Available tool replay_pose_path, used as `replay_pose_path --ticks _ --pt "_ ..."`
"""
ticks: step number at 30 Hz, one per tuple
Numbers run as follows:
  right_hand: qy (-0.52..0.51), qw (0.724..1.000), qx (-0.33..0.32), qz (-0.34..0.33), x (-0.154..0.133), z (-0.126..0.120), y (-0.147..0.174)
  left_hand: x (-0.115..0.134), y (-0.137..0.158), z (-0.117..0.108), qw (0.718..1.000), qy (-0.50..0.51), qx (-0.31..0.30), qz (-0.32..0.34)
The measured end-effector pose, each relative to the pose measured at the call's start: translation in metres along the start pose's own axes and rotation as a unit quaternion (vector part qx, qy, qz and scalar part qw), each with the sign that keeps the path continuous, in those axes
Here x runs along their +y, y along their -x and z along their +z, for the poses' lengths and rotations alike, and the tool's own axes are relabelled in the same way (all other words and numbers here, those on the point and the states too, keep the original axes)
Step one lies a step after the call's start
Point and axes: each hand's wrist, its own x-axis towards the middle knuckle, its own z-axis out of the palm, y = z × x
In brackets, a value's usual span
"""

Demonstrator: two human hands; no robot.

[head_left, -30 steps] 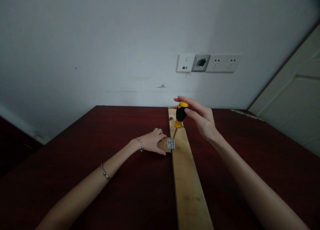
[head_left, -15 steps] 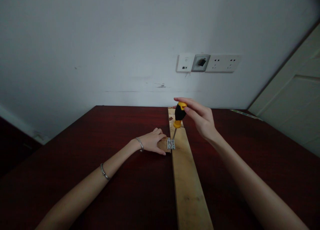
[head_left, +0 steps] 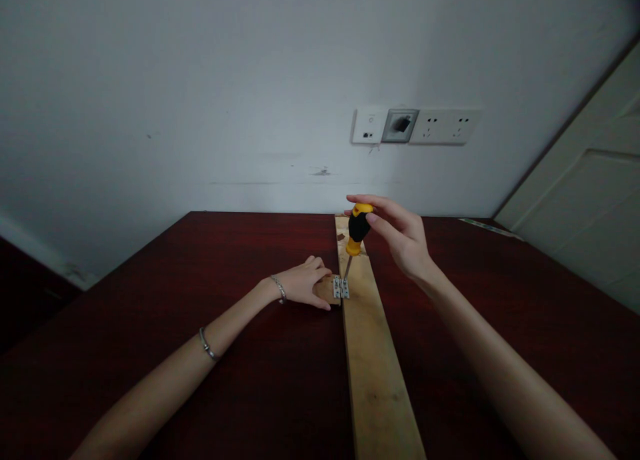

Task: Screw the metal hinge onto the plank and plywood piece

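My right hand (head_left: 403, 237) grips the yellow and black handle of a screwdriver (head_left: 359, 228), its shaft slanting down. The tip meets the right leaf of a small metal hinge (head_left: 341, 287), where screw heads show. That leaf lies on a long pale wooden board (head_left: 373, 353); the other leaf rests on a short wooden block (head_left: 325, 290) butted against the board's left edge. Thumb and fingers of my left hand (head_left: 304, 283) are closed around the block, pressing it on the table. Two silver bracelets sit on my left wrist and forearm.
A dark red table (head_left: 240, 393) lies under everything, its far edge by a white wall (head_left: 250, 80). Wall sockets (head_left: 440, 127) are set above it. At the right stands a pale panelled door (head_left: 595, 200); a thin patterned strip (head_left: 490, 229) lies near the table's far right corner.
The view has shifted very slightly. Both hands, the screwdriver and the wooden pieces hold nearly the same places; the screwdriver handle looks turned a little.
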Motion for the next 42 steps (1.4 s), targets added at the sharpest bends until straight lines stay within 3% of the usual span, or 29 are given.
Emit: replay_pose_path --ticks 7,14,22,26,32,42 --pt "0.064 0.996 0.049 -0.035 0.0078 0.0031 -0.0036 -0.0017 0.0008 0.0014 1.0 0.008 0.011 0.005" --pt "0.0 1.0 0.005 0.001 0.0014 0.0013 -0.0008 -0.0012 0.0005 0.0006 1.0 0.009 0.012 0.011" --pt "0.051 0.997 0.052 -0.019 0.0088 0.004 -0.0029 0.0016 0.0009 -0.0014 1.0 -0.005 0.001 -0.001" --pt "0.081 0.996 0.025 -0.029 0.0066 0.0036 -0.0019 0.0008 0.0008 -0.001 1.0 0.0 0.005 0.004" --pt "-0.011 1.0 -0.025 0.0 0.0015 -0.0007 0.0004 -0.0009 0.0005 0.0004 1.0 0.01 0.008 0.006" --pt "0.074 0.996 0.023 -0.051 0.0086 0.003 -0.002 -0.0013 0.0007 0.0015 1.0 0.008 0.013 0.006"
